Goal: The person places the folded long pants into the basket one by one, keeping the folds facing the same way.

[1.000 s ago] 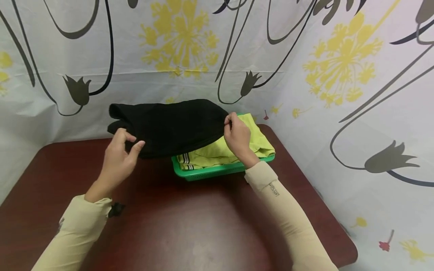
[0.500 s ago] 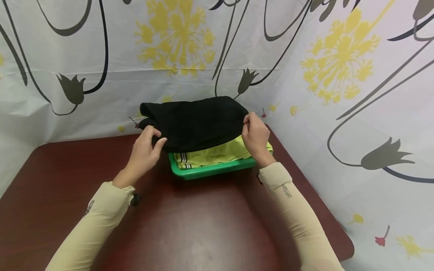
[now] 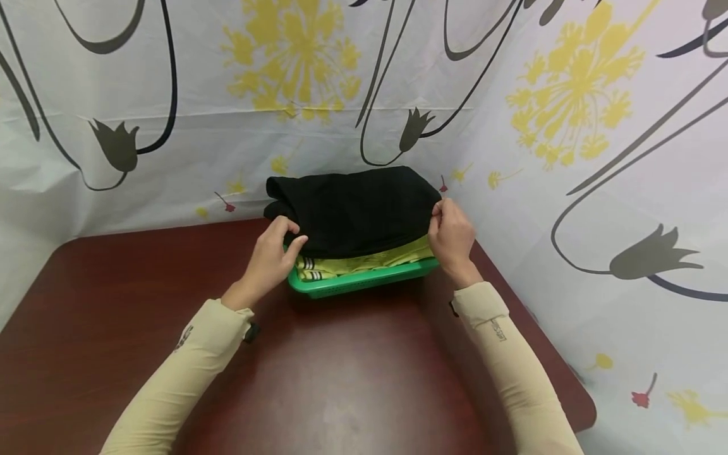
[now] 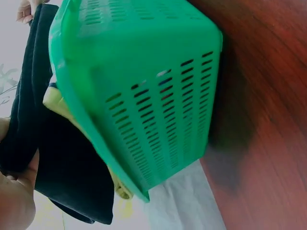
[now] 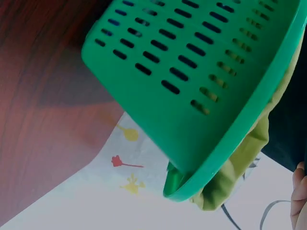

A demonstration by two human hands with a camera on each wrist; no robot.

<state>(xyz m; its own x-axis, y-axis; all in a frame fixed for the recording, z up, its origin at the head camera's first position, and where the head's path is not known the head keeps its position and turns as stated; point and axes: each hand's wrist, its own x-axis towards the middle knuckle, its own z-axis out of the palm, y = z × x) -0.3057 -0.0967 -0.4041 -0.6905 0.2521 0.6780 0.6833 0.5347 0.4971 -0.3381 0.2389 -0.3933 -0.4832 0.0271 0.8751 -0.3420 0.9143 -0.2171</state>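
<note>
A folded black cloth garment (image 3: pixel 358 212) is spread over the green basket (image 3: pixel 364 281), covering most of the yellow-green garment (image 3: pixel 392 256) inside. My left hand (image 3: pixel 270 253) pinches its near left corner between thumb and fingers. At its right end my right hand (image 3: pixel 452 237) grips the edge. In the left wrist view, the black garment (image 4: pixel 72 158) hangs along the basket rim, with part of the left hand (image 4: pixel 19 191) at its edge. The right wrist view shows the slotted basket wall (image 5: pixel 158 62) and the right fingers (image 5: pixel 300 191) at the black cloth.
The basket stands on a dark red-brown wooden table (image 3: pixel 341 379), near its back right corner. Behind and to the right hangs a white sheet (image 3: pixel 193 126) printed with yellow flowers and grey tulips.
Both hands have carried the black garment to the right, from left of the basket to over it, and it has come lower. More of the yellow-green garment is covered now.
</note>
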